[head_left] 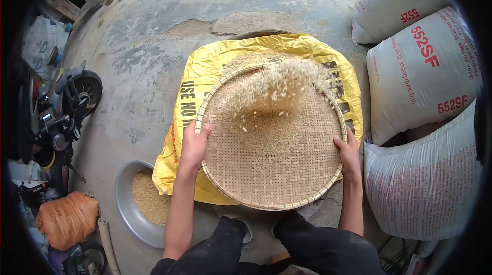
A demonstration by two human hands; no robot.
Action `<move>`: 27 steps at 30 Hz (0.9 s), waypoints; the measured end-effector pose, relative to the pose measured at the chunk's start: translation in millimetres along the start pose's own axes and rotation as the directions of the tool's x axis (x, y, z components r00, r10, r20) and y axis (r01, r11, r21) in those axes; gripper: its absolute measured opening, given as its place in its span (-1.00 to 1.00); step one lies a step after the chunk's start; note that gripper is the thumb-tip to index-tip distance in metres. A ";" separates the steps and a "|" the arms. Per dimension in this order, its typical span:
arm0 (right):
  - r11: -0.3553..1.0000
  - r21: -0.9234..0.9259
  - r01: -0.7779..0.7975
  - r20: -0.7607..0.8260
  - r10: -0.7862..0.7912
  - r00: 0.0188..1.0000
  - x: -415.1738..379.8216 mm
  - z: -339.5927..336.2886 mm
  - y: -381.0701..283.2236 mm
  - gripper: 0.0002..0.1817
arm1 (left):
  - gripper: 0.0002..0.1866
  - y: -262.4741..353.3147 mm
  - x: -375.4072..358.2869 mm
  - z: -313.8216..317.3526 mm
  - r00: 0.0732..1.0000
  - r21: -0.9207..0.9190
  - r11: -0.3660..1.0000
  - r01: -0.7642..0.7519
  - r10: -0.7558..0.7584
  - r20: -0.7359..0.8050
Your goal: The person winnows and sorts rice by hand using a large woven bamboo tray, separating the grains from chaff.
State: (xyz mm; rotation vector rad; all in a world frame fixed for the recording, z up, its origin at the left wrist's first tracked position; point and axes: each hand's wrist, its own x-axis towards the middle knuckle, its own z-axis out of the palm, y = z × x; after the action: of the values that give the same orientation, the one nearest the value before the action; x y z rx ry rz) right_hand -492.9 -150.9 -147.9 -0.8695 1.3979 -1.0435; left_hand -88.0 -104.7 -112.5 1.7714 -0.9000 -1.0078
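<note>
A round woven bamboo winnowing basket (271, 183) is held out in front of me, over a yellow plastic sack (205, 60) spread on the ground. My left hand (195, 144) grips its rim on the left side, thumb over the edge. On the opposite side, my right hand (348, 152) is closed round the rim in the same way. A cloud of grain (277, 85) is in the air above the far half of the basket, blurred by motion. More grain lies thinly on the weave below it. Loose grain and husks also show on the sack beyond the far rim.
A metal basin (125, 206) with grain stands at my left. Large white sacks (425, 70) are stacked on the right. A motorbike (61, 116), an orange sack (68, 218) and a pipe (107, 244) are at the left. Concrete floor (148, 70) stretches ahead.
</note>
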 end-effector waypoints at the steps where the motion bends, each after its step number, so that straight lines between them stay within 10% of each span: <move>1: 1.000 0.010 -0.007 -0.008 0.007 1.000 2.8 1.7 0.4 -0.46 | -0.77 -12.2 6.2 -1.7 1.000 -0.017 1.000 0.001 -0.001 0.004; 10: 0.941 -0.318 0.119 -0.096 -0.157 0.983 19.1 2.1 9.5 -0.49 | -0.73 -35.5 -14.7 14.2 0.999 -0.112 0.994 0.001 -0.007 -0.050; 13: 0.624 -0.767 0.152 -0.031 -0.272 0.962 22.9 9.2 -9.0 -0.45 | -0.71 -67.0 -23.7 27.6 0.999 -0.079 0.997 0.015 -0.019 -0.051; 15: 0.167 -0.936 0.309 0.188 -0.504 0.843 25.2 32.1 -12.5 -0.32 | -0.72 -79.9 -31.5 34.3 0.998 -0.127 0.992 0.008 -0.015 -0.057; 27: 0.186 -0.769 0.612 0.485 -0.453 0.748 71.3 142.4 34.8 -0.14 | -0.75 -64.4 -39.8 41.4 0.986 -0.069 0.996 0.062 -0.072 -0.151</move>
State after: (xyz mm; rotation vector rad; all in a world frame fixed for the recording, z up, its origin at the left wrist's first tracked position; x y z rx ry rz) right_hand -356.2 -221.8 -201.5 -2.3990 1.5236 -0.5533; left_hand -131.2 -61.3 -173.3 1.8083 -0.7091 -0.9186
